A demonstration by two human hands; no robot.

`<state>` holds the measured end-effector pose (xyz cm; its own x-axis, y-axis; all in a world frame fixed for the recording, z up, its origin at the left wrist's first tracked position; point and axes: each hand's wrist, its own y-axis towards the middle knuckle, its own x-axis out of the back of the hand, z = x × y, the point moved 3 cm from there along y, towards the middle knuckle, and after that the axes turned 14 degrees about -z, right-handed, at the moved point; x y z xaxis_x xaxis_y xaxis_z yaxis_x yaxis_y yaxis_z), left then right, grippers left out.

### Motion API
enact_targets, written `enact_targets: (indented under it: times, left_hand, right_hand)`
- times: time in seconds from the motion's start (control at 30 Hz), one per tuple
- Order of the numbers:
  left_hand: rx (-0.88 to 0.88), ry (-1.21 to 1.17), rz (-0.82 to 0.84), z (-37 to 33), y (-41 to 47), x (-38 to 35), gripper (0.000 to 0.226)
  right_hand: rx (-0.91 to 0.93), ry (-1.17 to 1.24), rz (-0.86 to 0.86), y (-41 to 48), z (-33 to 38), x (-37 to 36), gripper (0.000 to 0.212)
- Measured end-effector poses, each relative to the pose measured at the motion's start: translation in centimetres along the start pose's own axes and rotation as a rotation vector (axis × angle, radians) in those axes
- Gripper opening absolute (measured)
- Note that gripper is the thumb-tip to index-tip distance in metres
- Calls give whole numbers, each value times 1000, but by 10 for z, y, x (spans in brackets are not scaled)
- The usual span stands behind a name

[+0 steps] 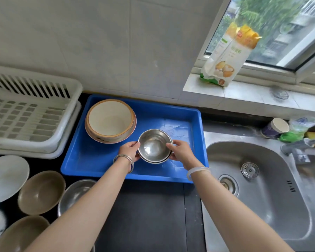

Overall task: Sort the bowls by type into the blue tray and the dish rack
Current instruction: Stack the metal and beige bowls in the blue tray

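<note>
Head view, looking down: the left hand (129, 151) and the right hand (180, 151) each grip one side of a pair of nested steel bowls (154, 145). Their fingers curl round the rim from opposite sides, so the stack sits squarely between them and neither hand is nearer. Being round, the bowls have no long way to line up.

They are inside the blue tray (198, 117), over the middle of its floor. Whether they rest on it or hang just above, I cannot tell. Just beyond and to the left, in the tray's far left corner, stands a stack of cream bowls (110, 120). It is very close to the steel rim, and I cannot tell if the two touch.

To my eye the move ahead is straight down and let go, with bare tray floor to the right if room is wanted.

The white dish rack (25, 115) sits beside the tray on the left. On the dark counter (144, 215), near left, wait a white bowl (5, 179), two brown bowls (41, 192) and another steel bowl (75, 193), all closer to the left hand. The sink (262, 224) lies to the right.
</note>
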<state>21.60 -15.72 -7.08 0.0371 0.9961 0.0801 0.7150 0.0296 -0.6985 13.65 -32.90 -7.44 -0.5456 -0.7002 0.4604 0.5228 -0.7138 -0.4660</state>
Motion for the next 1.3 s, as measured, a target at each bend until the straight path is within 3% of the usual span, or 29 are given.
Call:
enact_targets:
  times: [0.23, 0.43, 0.67, 0.87, 1.3]
  left_hand:
    - [7, -69, 5, 6, 28, -14, 28]
    - [198, -131, 5, 18, 33, -19, 17]
    - [129, -356, -26, 13, 40, -36, 17]
    - [154, -445, 24, 6, 41, -49, 36]
    - [161, -531, -19, -7, 44, -60, 40]
  right_hand:
    - [-67, 123, 28, 20, -6, -7, 26]
    - [-132, 270, 0, 27, -16, -15, 24]
    - [-138, 340, -19, 44, 2, -25, 29]
    - [-137, 367, -44, 59, 12, -31, 32]
    - [-151, 422, -53, 66, 22, -42, 36]
